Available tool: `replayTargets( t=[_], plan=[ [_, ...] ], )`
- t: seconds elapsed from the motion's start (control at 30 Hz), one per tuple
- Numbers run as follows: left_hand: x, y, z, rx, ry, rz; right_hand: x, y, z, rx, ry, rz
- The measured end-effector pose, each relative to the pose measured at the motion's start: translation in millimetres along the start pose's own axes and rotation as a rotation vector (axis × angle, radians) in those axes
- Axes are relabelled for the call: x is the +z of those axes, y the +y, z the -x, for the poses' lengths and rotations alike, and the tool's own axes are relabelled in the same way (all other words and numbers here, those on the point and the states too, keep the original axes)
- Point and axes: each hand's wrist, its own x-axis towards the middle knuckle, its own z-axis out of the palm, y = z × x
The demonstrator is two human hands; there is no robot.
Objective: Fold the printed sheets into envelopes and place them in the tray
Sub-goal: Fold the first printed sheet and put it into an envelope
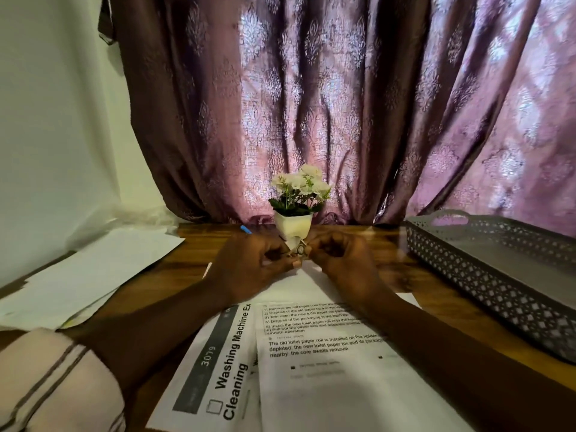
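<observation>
Nearest of all, two white printed paper sheets overlap on the brown wooden counter (193,244). The washing-machine sheet (218,369), headed "Washing Machine … Cleaning", lies underneath and askew, with the toilet-roll sheet (327,385) on top of it. At the far end of the top sheet the left hand (249,263) and the right hand (339,260) meet with fingers curled. Each pinches a small folded paper tip (296,249) that stands up between them, just in front of the white square pot of white artificial flowers (294,226).

By my reading the task is at an early stage. This looks like a first corner crease, and nothing yet resembles an envelope. No folded piece shows in the visible part of the grey perforated plastic tray (498,275) at the right (its near end runs out of view). The lower sheet is unfolded and loose white papers (93,275) lie at the left, so most of the folding and all of the placing are left to do.

I cannot tell whether the pinched tip belongs to the top sheet or is a separate scrap — the hands cover the join. A small mark on the tip is unreadable. A blue pen (246,229) is partly hidden behind the left hand, and a pale striped sleeve (46,385) is cut off at the lower left.
</observation>
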Motion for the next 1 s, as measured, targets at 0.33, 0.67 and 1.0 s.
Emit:
replayTargets(
  t=[0.33, 0.67, 1.0],
  plan=[
    [2.7, 4.5, -0.7, -0.014, 0.011, 0.076, 1.4, -5.7, 1.7, -0.075, 0.011, 0.004],
    [3.9, 0.3, -1.2, -0.053, 0.001, 0.12, 0.8, -7.8, 1.6, -0.063, 0.006, 0.026],
    [1.1, -1.9, -1.2, -0.125, 0.031, 0.117, -2.2, -10.8, -2.0, 0.056, 0.107, -0.235]
  ],
)
